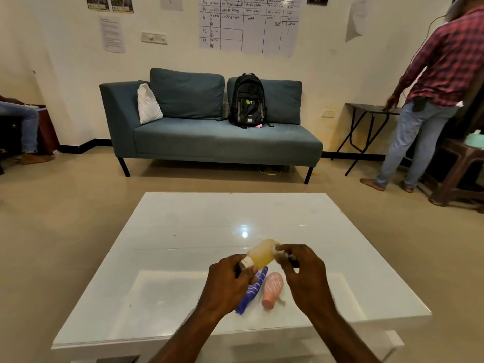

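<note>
- Yellow bottle (262,254) is held in the air over the near half of the white table (209,218), toward the tabletop's 6 o'clock. It is tilted, with the base pointed to about 1 o'clock and the white cap (246,262) to 7 o'clock.
- Left hand (230,279) is curled round the cap end, fingers clamped on the yellow bottle.
- Right hand (303,271) is pinched on a small white wad (277,254), which is pressed against the bottle's base end. The wad's material cannot be told.
- Purple bottle (252,292) is laid flat on the table under the hands, partly hidden by the left hand, its long axis run from 1 to 7 o'clock.
- Pink bottle (272,289) is laid flat just beside it at 3 o'clock, narrow end toward 6 o'clock. Contact between the two cannot be told.
- Teal sofa (214,137) is seen at 12 o'clock against the wall. A black backpack (247,100) is stood upright on the seat, and a white pillow (148,104) is propped toward the sofa's 9 o'clock end.
- A standing person (432,87) in a checked shirt is seen at 2 o'clock, one hand rested on a dark folding table (366,111).
</note>
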